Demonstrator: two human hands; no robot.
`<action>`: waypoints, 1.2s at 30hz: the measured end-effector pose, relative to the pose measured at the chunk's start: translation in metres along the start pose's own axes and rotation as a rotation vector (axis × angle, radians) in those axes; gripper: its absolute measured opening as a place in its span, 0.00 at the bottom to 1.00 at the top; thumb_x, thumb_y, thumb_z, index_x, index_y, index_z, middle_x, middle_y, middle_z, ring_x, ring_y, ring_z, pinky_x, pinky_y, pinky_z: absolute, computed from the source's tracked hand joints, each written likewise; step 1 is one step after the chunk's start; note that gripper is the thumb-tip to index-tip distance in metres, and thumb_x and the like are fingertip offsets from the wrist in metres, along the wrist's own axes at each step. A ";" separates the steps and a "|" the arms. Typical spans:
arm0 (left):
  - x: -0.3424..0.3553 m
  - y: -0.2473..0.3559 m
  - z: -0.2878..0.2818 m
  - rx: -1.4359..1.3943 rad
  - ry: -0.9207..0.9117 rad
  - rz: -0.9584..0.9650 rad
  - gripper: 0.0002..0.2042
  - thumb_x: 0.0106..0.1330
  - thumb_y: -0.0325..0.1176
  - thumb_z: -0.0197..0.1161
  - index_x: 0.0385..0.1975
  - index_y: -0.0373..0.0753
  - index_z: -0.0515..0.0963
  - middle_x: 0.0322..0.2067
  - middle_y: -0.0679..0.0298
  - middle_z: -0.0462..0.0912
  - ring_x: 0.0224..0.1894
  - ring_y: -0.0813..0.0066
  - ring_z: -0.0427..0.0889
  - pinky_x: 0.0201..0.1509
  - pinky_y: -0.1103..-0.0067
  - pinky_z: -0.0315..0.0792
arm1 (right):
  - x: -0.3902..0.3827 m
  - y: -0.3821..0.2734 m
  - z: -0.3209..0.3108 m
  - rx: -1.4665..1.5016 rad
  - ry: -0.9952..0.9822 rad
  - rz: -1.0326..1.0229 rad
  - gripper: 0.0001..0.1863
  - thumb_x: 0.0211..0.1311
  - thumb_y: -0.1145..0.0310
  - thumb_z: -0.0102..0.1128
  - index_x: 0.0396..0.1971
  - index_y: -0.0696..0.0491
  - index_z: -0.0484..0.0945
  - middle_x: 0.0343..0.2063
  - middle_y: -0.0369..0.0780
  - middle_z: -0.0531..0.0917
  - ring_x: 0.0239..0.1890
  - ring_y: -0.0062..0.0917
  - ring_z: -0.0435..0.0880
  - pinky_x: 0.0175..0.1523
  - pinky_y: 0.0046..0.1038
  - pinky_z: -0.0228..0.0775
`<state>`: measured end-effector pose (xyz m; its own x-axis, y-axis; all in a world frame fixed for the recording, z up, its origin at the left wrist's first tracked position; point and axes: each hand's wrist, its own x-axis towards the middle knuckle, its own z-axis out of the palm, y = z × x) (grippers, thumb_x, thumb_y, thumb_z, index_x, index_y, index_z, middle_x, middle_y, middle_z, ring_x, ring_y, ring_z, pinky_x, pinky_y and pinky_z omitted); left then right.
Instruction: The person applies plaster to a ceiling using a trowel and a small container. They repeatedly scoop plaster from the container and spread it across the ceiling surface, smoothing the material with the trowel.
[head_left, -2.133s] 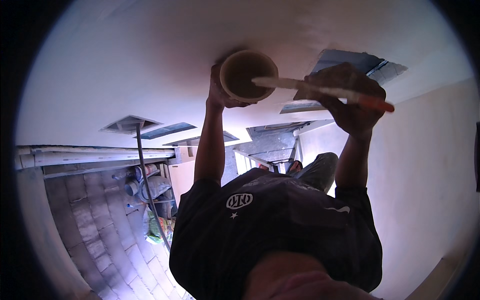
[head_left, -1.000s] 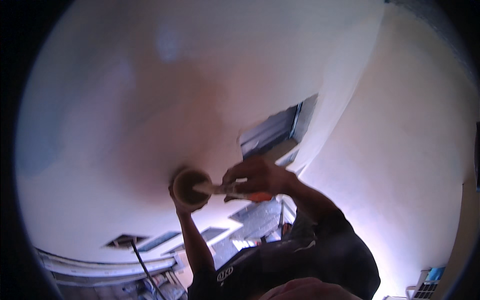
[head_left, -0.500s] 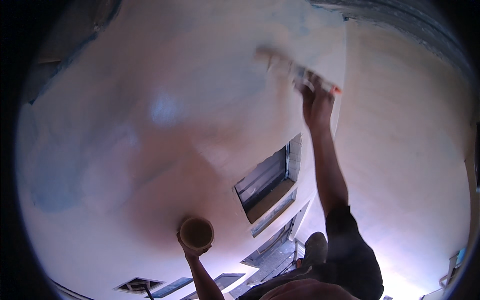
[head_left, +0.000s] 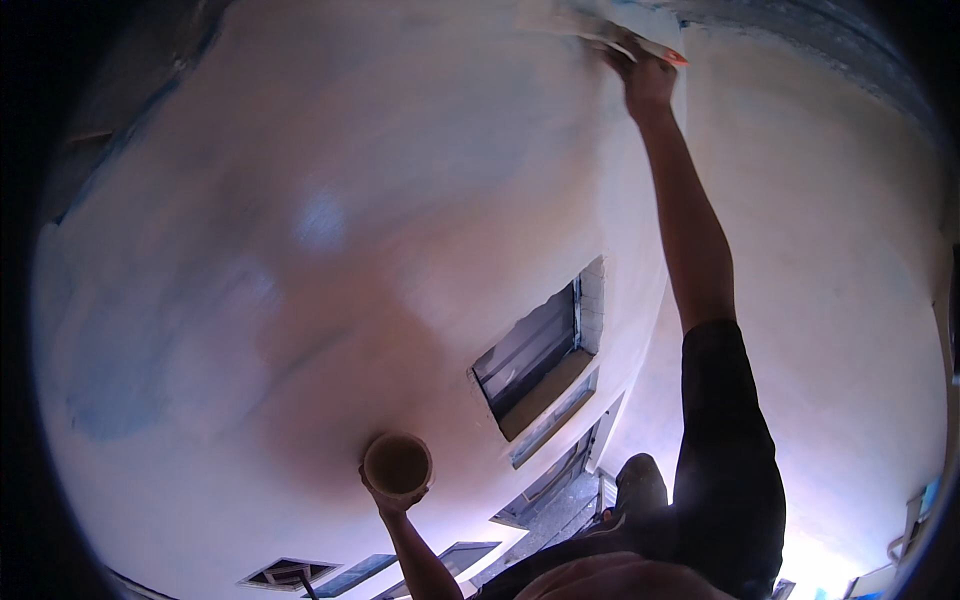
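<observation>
My left hand [head_left: 395,500] grips a round, tan bowl [head_left: 398,464] from below, low in front of the wall. Its mouth faces me, and the inside is dark. High up, my right hand [head_left: 648,82] is closed around a long, light-coloured hand tool [head_left: 630,38] with an orange end. The tool's far part is smeared by motion; whether it is a trowel or a brush I cannot tell. It lies against or close to the upper part of the pale, patchy wall [head_left: 400,150], near the corner.
A recessed window opening [head_left: 540,350] with rough edges sits in the wall below my right arm. A second pale wall [head_left: 820,250] meets it at the right. Along the top right runs a dark, rough edge [head_left: 800,25]. A small vent-like opening [head_left: 288,573] shows at lower left.
My right hand has moved up with the tool toward the top of the wall, the arm now stretched further. My left hand and the bowl have hardly shifted.
</observation>
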<state>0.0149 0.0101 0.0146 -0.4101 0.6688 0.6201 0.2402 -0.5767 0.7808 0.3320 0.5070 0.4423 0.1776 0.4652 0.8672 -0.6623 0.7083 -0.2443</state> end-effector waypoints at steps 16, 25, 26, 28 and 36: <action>0.007 0.004 -0.001 0.027 0.002 0.014 0.44 0.46 0.52 0.68 0.63 0.42 0.56 0.54 0.53 0.71 0.55 0.56 0.72 0.56 0.62 0.71 | -0.076 -0.064 0.100 -0.435 -0.151 -0.355 0.10 0.58 0.77 0.61 0.37 0.68 0.78 0.34 0.45 0.83 0.34 0.27 0.84 0.42 0.29 0.82; 0.020 0.005 0.012 0.017 -0.023 0.010 0.44 0.46 0.52 0.69 0.63 0.42 0.56 0.53 0.53 0.71 0.54 0.56 0.73 0.55 0.62 0.72 | 0.007 -0.001 -0.004 -0.416 0.146 -0.234 0.11 0.58 0.76 0.59 0.35 0.70 0.78 0.33 0.48 0.82 0.31 0.33 0.85 0.41 0.33 0.83; 0.021 0.002 0.014 0.005 -0.027 0.011 0.45 0.46 0.52 0.69 0.63 0.42 0.56 0.53 0.53 0.71 0.54 0.56 0.73 0.55 0.62 0.72 | 0.026 0.000 -0.040 -0.618 0.236 -0.291 0.11 0.57 0.73 0.61 0.33 0.68 0.79 0.31 0.47 0.83 0.30 0.31 0.85 0.39 0.31 0.82; 0.020 0.002 0.013 0.013 -0.018 0.010 0.45 0.46 0.52 0.69 0.63 0.42 0.56 0.53 0.53 0.71 0.54 0.56 0.73 0.55 0.62 0.72 | 0.038 -0.004 -0.079 -0.946 0.376 -0.395 0.12 0.52 0.66 0.65 0.29 0.60 0.83 0.24 0.43 0.84 0.25 0.30 0.85 0.35 0.29 0.79; 0.016 0.008 0.012 0.039 0.001 -0.012 0.45 0.45 0.52 0.70 0.63 0.42 0.56 0.53 0.53 0.72 0.54 0.56 0.73 0.55 0.63 0.72 | -0.002 -0.033 0.052 -0.932 0.058 -0.704 0.08 0.53 0.69 0.64 0.33 0.54 0.84 0.24 0.39 0.85 0.26 0.25 0.85 0.35 0.25 0.75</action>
<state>0.0209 0.0221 0.0319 -0.4144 0.6749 0.6106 0.2693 -0.5500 0.7906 0.3155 0.4554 0.4716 0.3416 -0.1785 0.9227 0.3812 0.9237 0.0375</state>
